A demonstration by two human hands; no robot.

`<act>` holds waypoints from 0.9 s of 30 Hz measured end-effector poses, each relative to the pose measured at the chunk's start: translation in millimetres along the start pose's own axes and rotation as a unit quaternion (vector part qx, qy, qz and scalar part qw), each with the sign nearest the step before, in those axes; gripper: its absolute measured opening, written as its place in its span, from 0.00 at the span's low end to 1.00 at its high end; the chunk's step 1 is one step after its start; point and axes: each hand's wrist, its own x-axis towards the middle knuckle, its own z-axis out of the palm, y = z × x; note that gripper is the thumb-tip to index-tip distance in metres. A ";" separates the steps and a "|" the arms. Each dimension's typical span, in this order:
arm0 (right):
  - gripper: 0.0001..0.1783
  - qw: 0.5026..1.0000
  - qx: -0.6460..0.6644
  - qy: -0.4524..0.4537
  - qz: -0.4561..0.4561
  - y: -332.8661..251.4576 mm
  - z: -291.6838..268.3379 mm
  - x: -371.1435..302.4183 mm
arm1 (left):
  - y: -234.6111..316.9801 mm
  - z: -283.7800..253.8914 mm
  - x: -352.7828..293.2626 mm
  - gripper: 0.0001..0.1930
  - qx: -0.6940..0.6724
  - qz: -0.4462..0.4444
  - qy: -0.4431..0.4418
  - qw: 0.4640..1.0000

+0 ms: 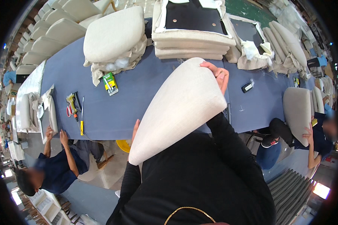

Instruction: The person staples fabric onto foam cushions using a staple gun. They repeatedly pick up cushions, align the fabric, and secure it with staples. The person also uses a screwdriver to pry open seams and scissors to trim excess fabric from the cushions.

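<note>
A beige fabric-covered chair cushion [176,108] is held up in front of my body, tilted, its narrow edge pointing to the lower left. The fingers of my right hand [218,75] wrap over its upper right edge. On the left side my left hand [135,129] grips the cushion's edge, mostly hidden behind it. The side facing away from me cannot be seen. Beyond the cushion lies the blue-grey work table [139,93], and a green and yellow box [110,84] rests there, left of the cushion.
On the table's left are a staple gun [72,102], red-handled scissors [68,111] and a yellow-handled screwdriver [82,126]. Cushion stacks [114,35] [193,43] line the far side. A small black bottle [247,87] stands right. Co-workers [64,165] [315,131] handle cushions on both sides.
</note>
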 end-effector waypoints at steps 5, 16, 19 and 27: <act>0.16 0.982 0.033 0.172 0.071 -13.5 -21.2 14.4 | 8.7 -37.2 -13.0 0.35 -0.139 -0.074 0.081 0.984; 0.14 0.983 0.101 -0.042 0.147 -132.5 -19.4 1.3 | -38.8 -45.7 -134.3 0.34 -0.320 -0.305 0.135 0.887; 0.22 0.981 0.112 -0.054 0.147 -135.4 -14.4 -12.4 | -42.9 -36.4 -148.3 0.34 -0.349 -0.335 0.127 0.866; 0.24 0.988 0.073 -0.062 0.124 -142.4 -15.1 -22.8 | -62.0 -15.2 -101.3 0.33 -0.397 -0.346 0.086 0.846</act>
